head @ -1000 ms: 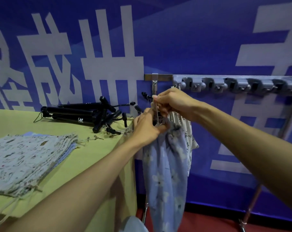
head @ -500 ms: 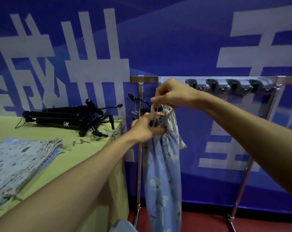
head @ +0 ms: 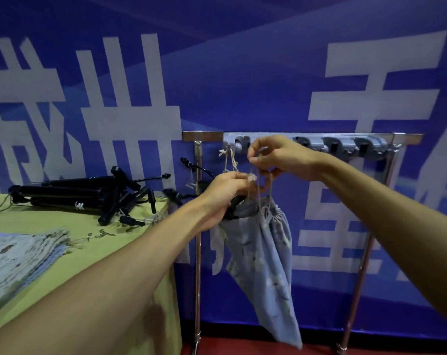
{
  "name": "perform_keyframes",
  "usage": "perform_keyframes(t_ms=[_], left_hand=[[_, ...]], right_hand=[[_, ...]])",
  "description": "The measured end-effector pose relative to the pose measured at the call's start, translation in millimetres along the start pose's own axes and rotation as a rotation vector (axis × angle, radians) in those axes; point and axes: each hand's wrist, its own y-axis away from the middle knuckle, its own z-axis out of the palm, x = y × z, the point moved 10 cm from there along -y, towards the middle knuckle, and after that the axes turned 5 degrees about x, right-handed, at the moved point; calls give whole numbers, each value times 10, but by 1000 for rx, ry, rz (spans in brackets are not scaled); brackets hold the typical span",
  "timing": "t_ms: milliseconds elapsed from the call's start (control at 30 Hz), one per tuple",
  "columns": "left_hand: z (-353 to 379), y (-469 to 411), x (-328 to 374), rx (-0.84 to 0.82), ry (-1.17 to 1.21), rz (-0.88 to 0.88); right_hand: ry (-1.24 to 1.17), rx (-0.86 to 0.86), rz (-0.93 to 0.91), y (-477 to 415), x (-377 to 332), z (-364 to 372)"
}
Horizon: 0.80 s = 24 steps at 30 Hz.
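A blue floral drawstring bag (head: pixel 264 254) hangs from its cords below a metal rack (head: pixel 307 138) with a row of grey hook clips (head: pixel 340 147). My left hand (head: pixel 226 192) grips the gathered top of the bag and pinches a cord. My right hand (head: pixel 273 157) pinches the cord loop higher up, just under the clips. Behind the blue bag, a second pale bag (head: pixel 218 249) hangs by knotted cords (head: pixel 229 160) from the leftmost clip.
A table with a yellow-green cloth (head: pixel 94 252) stands at the left. On it lie a stack of folded patterned bags (head: pixel 17 257), black folded tripods (head: pixel 76 193) and small metal clips (head: pixel 99 234). A blue banner wall (head: pixel 243 73) runs behind. The floor is red.
The view has shifted right and closer to the rack. My right hand has risen with the cords towards the clips, and the blue bag has lifted and swung right beneath them.
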Motion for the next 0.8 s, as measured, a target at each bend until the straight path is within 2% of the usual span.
perform_keyframes(t_ms=[100,167,233,333,433,600,800], left_hand=[[123,-88,43,-11,-54,39],[135,-132,68,-35,-117,60],[139,-188,87,-69,-107,45],[150,-301,102,-83,-90,8],[168,-437,47,-47,-48,-20],[111,-748,47,16,-9,9],[-109,-1121,142,205,-178,105]], right_hand=[[-132,-38,11,-31,106,-70],[-135,-55,20,-48,214,-159],[-29,-93,18,-43,335,-249],[264,-149,-14,-73,429,-306],[369,-149,-21,-180,415,-361],[106,17,-11,-414,536,-500],[108,272,-45,-800,648,-648]])
